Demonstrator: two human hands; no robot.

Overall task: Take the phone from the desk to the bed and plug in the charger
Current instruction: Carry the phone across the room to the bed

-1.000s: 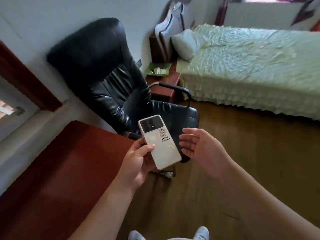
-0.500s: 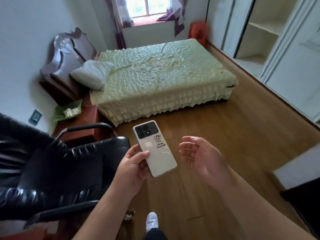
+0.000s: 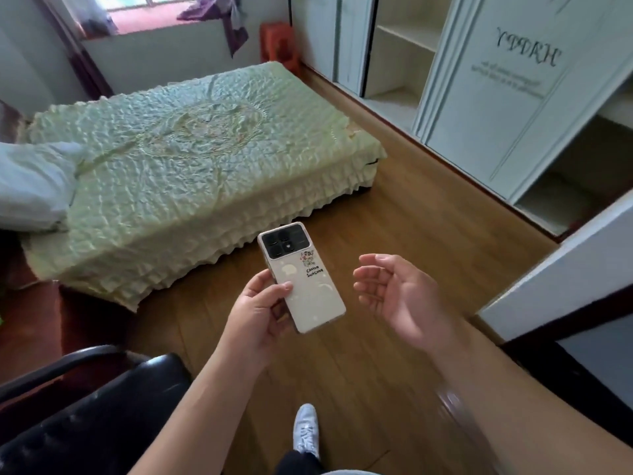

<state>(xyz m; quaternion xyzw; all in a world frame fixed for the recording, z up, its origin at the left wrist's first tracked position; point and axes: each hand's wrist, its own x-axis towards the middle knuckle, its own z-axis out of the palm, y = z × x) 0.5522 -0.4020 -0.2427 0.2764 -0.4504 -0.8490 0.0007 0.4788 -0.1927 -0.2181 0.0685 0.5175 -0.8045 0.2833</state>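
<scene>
A wooden floor [image 3: 394, 234] runs from here to the green-quilted bed [image 3: 178, 159], white wardrobes along the far side. The left hand [image 3: 260, 310] grips the phone [image 3: 301, 279] by its lower edge, back upward, short of the bed. The right hand [image 3: 394, 293] hangs empty, fingers loosely curled. No charger visible; best keep a firm pinch while walking, then find the cable.

I am standing in a bedroom at home. Far left, a bed [image 3: 191, 173] under a ruffled pale green cover, with a pillow [image 3: 30, 186] at its left end. A white wardrobe [image 3: 507, 97] with open shelves lines the right wall, over a wooden floor [image 3: 394, 234].
</scene>
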